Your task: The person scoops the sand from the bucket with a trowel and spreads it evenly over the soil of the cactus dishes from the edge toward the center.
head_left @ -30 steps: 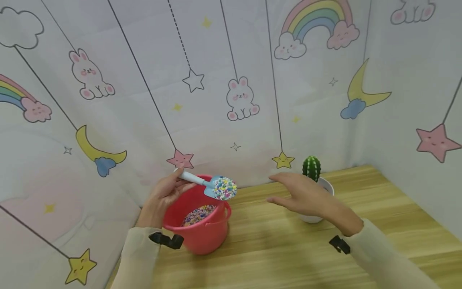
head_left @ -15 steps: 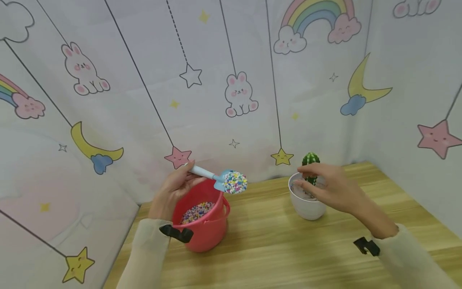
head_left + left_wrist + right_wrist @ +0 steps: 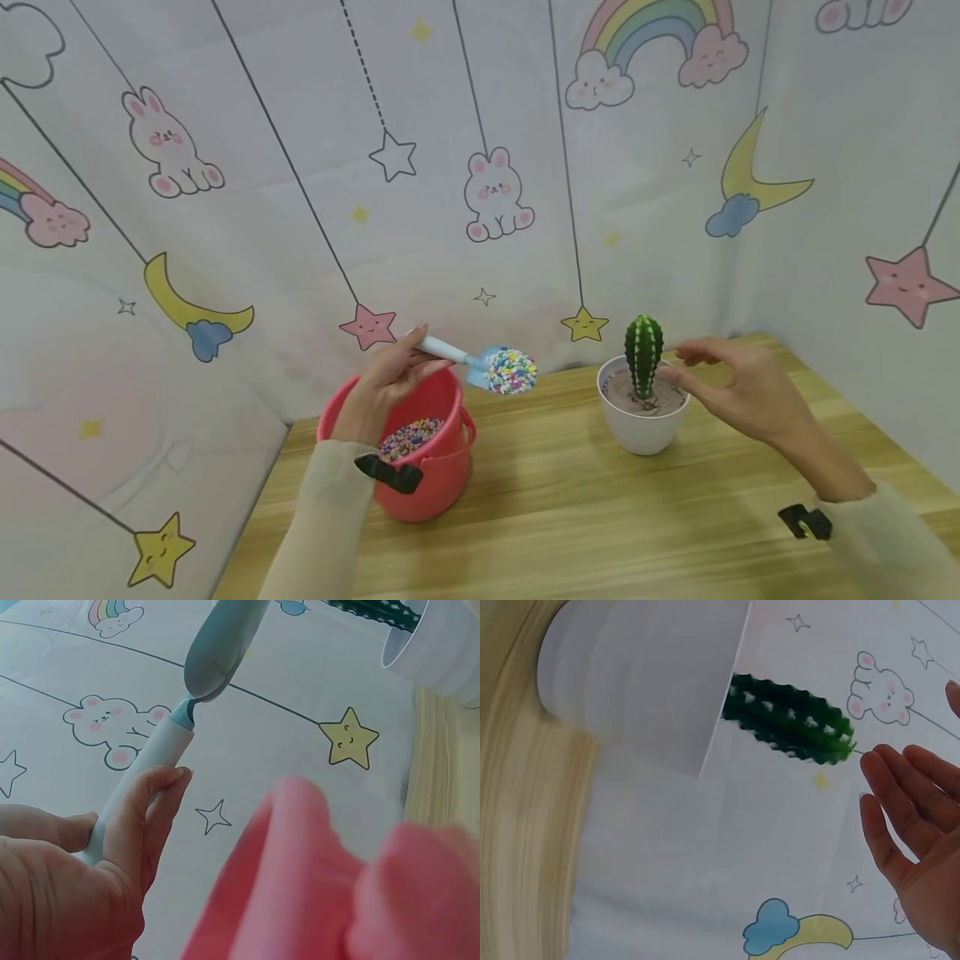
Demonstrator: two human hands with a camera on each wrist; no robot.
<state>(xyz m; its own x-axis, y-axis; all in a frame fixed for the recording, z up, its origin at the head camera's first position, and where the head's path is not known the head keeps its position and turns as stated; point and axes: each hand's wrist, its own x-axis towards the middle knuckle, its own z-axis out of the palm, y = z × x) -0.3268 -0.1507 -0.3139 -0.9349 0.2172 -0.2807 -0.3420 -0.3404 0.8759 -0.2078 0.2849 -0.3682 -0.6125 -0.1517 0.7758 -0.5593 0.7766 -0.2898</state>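
My left hand (image 3: 390, 377) grips the white handle of a small blue shovel (image 3: 477, 375) above the red bucket (image 3: 431, 487). Multicoloured beads (image 3: 512, 371) heap on the shovel's blade, and more beads lie inside the bucket. From below, the left wrist view shows thumb and fingers around the handle (image 3: 161, 750). To the right a green cactus (image 3: 643, 354) stands upright in a white pot (image 3: 643, 432) with brownish fill. Beside the pot's right side is my right hand (image 3: 757, 392), fingers loosely bent and holding nothing; its fingertips are near the rim, contact unclear.
The wooden table (image 3: 555, 500) bears both bucket and pot, which stand apart. A printed curtain (image 3: 300, 208) with bunnies, stars and moons rises behind the table and along its sides.
My left hand has carried the loaded shovel rightward, its blade now past the bucket's edge. My right hand has moved right, across the cactus pot to its far side.
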